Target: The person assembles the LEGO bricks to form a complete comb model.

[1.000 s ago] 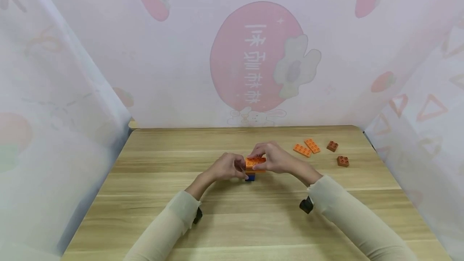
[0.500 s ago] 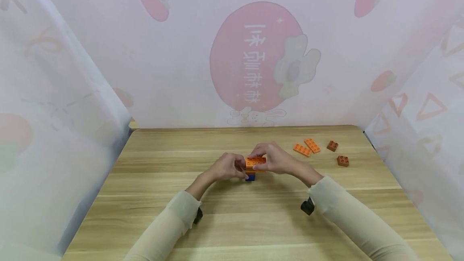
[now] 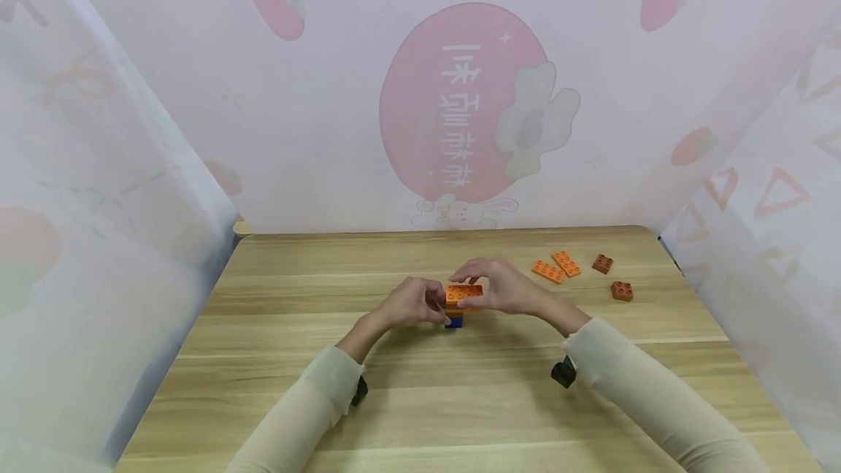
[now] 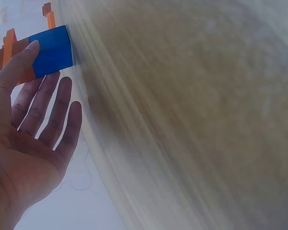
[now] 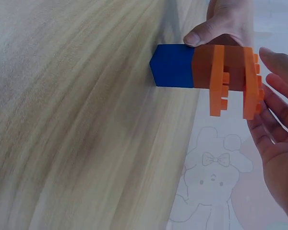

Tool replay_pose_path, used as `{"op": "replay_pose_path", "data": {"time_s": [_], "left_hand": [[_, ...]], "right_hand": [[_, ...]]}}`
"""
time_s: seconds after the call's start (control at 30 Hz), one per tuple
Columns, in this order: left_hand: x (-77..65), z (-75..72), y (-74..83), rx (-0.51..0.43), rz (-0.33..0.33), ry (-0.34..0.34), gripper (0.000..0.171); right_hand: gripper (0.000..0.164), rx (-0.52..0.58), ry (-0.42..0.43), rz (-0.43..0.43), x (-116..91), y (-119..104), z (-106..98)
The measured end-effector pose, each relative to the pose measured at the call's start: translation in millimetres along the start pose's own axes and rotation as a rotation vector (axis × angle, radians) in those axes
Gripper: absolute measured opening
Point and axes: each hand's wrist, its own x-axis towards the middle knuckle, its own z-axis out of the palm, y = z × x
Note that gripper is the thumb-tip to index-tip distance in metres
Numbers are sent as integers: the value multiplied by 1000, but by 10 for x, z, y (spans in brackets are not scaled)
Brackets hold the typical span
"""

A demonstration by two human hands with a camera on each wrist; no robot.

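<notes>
A toy brick tower stands upright on the table, front centre of the head view. Its base is a blue brick [image 3: 454,322] [image 5: 174,66]. Above that come a brown brick [image 5: 201,67], an orange plate [image 5: 216,98], more brown, and a top orange plate [image 3: 463,293] [image 5: 249,96]. Both plates jut out to the right. My left hand [image 3: 412,303] pinches the tower low down, its thumb near the blue-brown seam. Around the top plate's right end lies my right hand [image 3: 502,288], fingers spread and loosely bent; whether they still touch it is hard to tell.
Towards the back right of the wooden table [image 3: 296,385] lie two loose orange plates [image 3: 548,271] [image 3: 566,263]. Beside them are two brown bricks [image 3: 602,263] [image 3: 621,291]. A pale printed curtain [image 3: 315,130] hangs behind the table and at both sides.
My right hand has shifted slightly right and its fingers have loosened from the top orange plate. The left hand and tower have stayed in place.
</notes>
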Motion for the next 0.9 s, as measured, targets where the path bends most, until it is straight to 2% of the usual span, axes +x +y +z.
{"op": "replay_pose_path", "data": {"time_s": [0.27,0.53,0.9], "left_hand": [[-9,13,15,-5,-4,3,20],[-30,19,48,-10,-6,9,21],[-32,12,36,27,-15,11,23]], "right_hand": [[36,9,29,-34,-59,8,-130],[35,12,42,-74,-214,115,-245],[36,-35,54,-74,-411,209,-402]]}}
